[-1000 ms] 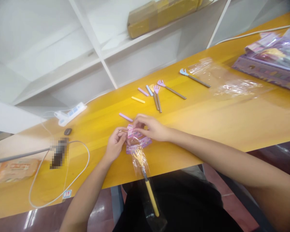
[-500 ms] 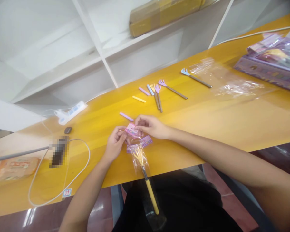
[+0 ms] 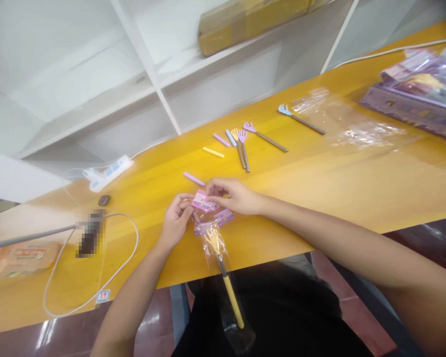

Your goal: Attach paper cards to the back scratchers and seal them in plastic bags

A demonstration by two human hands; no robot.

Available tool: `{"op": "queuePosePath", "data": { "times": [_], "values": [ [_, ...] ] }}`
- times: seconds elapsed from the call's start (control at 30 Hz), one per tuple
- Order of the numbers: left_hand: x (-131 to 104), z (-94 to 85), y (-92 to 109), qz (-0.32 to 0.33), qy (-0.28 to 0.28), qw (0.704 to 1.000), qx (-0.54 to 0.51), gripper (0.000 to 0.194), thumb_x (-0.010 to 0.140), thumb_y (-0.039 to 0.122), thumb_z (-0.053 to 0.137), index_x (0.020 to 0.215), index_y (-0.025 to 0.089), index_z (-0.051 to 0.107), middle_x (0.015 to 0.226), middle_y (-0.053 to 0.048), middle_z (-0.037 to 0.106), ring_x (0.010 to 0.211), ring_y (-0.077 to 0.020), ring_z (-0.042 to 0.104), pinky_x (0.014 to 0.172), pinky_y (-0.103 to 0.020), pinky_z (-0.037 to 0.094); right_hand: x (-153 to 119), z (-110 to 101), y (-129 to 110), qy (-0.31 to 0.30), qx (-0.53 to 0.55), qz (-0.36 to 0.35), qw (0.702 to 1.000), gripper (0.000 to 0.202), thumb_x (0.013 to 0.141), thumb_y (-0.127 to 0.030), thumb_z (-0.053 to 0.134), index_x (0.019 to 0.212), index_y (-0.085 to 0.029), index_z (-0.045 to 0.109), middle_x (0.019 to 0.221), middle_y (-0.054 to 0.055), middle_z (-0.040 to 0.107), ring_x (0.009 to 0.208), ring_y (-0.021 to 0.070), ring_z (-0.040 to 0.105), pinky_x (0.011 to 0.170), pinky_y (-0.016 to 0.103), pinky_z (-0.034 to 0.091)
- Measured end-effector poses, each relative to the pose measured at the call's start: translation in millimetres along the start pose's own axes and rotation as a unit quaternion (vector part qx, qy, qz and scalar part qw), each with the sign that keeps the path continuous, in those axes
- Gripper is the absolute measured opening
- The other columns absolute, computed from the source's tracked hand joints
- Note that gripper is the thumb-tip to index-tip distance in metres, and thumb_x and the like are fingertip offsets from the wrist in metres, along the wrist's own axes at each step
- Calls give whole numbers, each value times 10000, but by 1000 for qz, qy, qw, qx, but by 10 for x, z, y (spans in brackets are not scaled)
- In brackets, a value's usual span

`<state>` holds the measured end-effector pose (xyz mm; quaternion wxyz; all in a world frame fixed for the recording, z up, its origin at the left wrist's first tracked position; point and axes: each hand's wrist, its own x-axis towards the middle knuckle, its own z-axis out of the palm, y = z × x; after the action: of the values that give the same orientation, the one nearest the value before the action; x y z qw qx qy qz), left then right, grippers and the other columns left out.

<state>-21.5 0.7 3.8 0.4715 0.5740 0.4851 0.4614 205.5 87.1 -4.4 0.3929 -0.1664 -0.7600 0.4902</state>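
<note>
A yellow table [image 3: 319,193] seen from above. The left hand [image 3: 175,223] reaches in from below, fingers curled, pinching the left edge of a pink header card [image 3: 202,202]. The right hand [image 3: 232,195], its forearm stretched across from the right, pinches the card's top. Below them, a yellow back scratcher [image 3: 225,277] in a clear bag [image 3: 241,337] overhangs the table edge. Loose scratchers [image 3: 245,144] lie beyond.

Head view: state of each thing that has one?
Left hand: pinching the pink header card.
Right hand: gripping the card's other end.
Yellow back scratcher: inside its clear bag, overhanging the table edge.
Loose scratchers: unbagged, flat.
Empty bags: flat.
</note>
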Motion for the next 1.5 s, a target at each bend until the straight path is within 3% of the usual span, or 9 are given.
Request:
{"op": "queuePosePath", "data": {
  "times": [0.27,0.57,0.77,1.03,1.2,1.5],
  "values": [
    [2,-16,-10,-2,18,1000,12,343,991,497,686,1142,199,612,712,14,720,600,-149,653,646,-263,493,-10,-19,31,-22,-55,-57,997,170,1021,-276,659,1093,-143,737,943,49,680,750,103,609,699,227,471],
    [8,27,37,-7,22,999,39,406,956,544,716,1124,197,588,656,36,699,571,-129,602,611,-237,468,-19,-50,5,-48,-95,-81,991,183,1016,-270,662,1090,-141,768,902,47,659,696,93,549,673,212,440],
    [2,32,43,-16,28,999,44,416,950,541,718,1139,196,583,851,-31,808,709,-166,710,705,-272,525,-34,-37,3,-69,-121,-100,985,195,1040,-265,624,1119,-143,753,961,56,679,762,102,579,729,221,447],
    [-4,8,26,-15,35,998,57,374,969,499,704,1158,196,592,888,-49,831,787,-199,758,743,-292,540,-35,-51,-36,-73,-120,-128,982,194,1059,-228,550,1058,-130,718,968,63,689,811,116,603,782,241,462],
    [-1,9,28,-15,24,998,49,369,977,493,694,1167,198,579,915,-70,841,822,-221,780,791,-324,562,-32,-57,-71,-99,-112,-128,980,245,1071,-252,529,1030,-119,731,889,48,662,754,105,566,730,219,427],
    [-3,7,26,-25,35,998,55,408,951,525,721,1159,196,597,890,-57,838,775,-199,758,752,-295,533,-67,-30,-69,-126,-112,-88,982,258,1007,-180,558,1173,-143,752,1016,51,725,728,90,575,709,212,431]
  ]
}}
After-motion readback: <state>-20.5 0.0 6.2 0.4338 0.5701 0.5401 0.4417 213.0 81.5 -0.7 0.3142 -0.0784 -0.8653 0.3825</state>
